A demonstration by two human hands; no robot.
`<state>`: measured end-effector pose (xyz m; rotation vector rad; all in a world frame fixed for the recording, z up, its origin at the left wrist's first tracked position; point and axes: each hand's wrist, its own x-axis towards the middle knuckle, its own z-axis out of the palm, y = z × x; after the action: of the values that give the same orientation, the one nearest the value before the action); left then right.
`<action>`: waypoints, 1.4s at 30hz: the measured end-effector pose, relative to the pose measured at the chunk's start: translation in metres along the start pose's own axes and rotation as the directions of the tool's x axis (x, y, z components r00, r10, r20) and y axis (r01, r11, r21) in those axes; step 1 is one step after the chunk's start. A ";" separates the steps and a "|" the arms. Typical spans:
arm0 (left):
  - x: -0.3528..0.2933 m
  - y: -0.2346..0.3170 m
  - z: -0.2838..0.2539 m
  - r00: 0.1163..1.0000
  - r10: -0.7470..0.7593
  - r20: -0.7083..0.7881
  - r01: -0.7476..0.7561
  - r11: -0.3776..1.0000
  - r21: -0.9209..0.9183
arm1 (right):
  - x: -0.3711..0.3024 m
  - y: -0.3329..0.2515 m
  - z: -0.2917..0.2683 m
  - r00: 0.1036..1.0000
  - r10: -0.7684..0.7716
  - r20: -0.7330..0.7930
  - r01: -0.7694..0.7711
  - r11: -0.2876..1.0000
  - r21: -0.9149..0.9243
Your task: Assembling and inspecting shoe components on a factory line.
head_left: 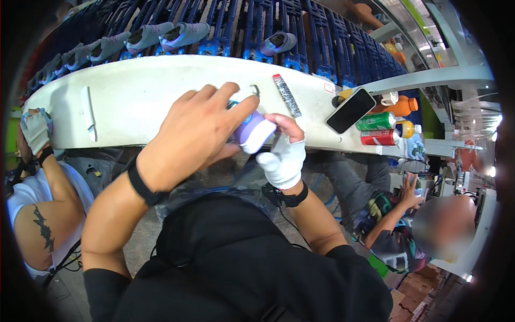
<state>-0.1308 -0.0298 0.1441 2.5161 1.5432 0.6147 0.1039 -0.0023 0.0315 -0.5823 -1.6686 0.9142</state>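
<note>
A small purple shoe [248,129] with a white sole is held up over the near edge of the white table. My left hand [198,126], bare, grips it from the left, fingers over the top and thumb below, hiding much of the shoe. On the other side my right hand [284,153], in a white glove with bare fingertips showing, holds the end with the white sole. A silver wrapped stick with a red end [287,95] lies on the table beyond my right hand. Behind my left fingers is a small dark metal piece [255,90].
Grey-purple shoes [185,35] line the blue slatted conveyor [230,32] beyond the table [134,80]. A white-handled knife [88,114] lies left. At right are a phone [351,110], cans [376,121] and bottles [405,106]. Co-workers sit on both sides, one's gloved hand [35,131] at far left.
</note>
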 end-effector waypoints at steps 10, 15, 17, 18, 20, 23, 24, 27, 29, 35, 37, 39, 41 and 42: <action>-0.064 0.007 0.018 0.931 -0.349 0.112 0.360 0.814 -0.456 | -0.011 0.004 0.035 0.963 -0.209 0.172 0.245 0.943 -0.224; -0.078 -0.010 0.033 0.957 -0.285 -0.054 0.244 0.891 -0.383 | -0.006 0.014 0.037 0.912 -0.236 0.336 0.304 0.938 -0.167; -0.080 -0.009 0.034 0.959 -0.278 -0.060 0.239 0.900 -0.364 | -0.005 0.019 0.038 0.899 -0.242 0.366 0.314 0.937 -0.151; -0.082 -0.007 0.035 0.957 -0.280 -0.077 0.237 0.906 -0.350 | 0.000 0.018 0.038 0.922 -0.235 0.309 0.297 0.939 -0.172; -0.086 -0.007 0.038 0.962 -0.258 -0.093 0.214 0.920 -0.329 | 0.003 0.021 0.034 0.943 -0.223 0.247 0.275 0.941 -0.199; -0.089 -0.001 0.040 0.965 -0.231 -0.122 0.187 0.938 -0.291 | 0.004 0.030 0.030 0.936 -0.121 0.329 0.245 0.898 -0.366; -0.088 0.000 0.040 0.963 -0.230 -0.140 0.185 0.944 -0.274 | 0.004 0.031 0.028 0.939 -0.119 0.323 0.241 0.897 -0.371; -0.079 -0.002 0.037 0.969 -0.206 -0.139 0.170 0.957 -0.234 | 0.007 0.034 0.022 0.922 -0.138 0.361 0.291 0.863 -0.413; -0.072 0.003 0.032 0.970 -0.218 -0.105 0.188 0.953 -0.236 | 0.008 0.041 0.018 0.907 -0.127 0.402 0.295 0.871 -0.392; -0.049 0.009 0.004 0.911 -0.379 0.159 0.371 0.591 -0.717 | -0.010 -0.007 0.006 0.983 0.015 0.185 0.044 0.949 -0.312; -0.015 -0.005 0.004 0.872 -0.409 0.270 0.460 0.492 -0.739 | -0.024 -0.019 -0.009 0.991 0.010 0.135 0.018 0.979 -0.203; 0.037 -0.029 0.031 0.908 -0.364 0.207 0.402 0.624 -0.670 | -0.039 -0.031 -0.019 0.996 0.017 0.088 0.004 0.972 -0.233; 0.108 -0.053 0.073 0.961 -0.253 0.109 0.268 0.763 -0.589 | -0.045 -0.035 -0.031 0.997 0.058 0.055 -0.045 0.976 -0.212; 0.145 -0.064 0.092 0.978 -0.191 0.078 0.204 0.832 -0.516 | -0.045 -0.035 -0.037 0.997 0.058 0.055 -0.047 0.983 -0.178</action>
<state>-0.0886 0.1369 0.0802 1.9240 1.3686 0.8359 0.1549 -0.0468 0.0384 -0.7278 -1.8080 0.8332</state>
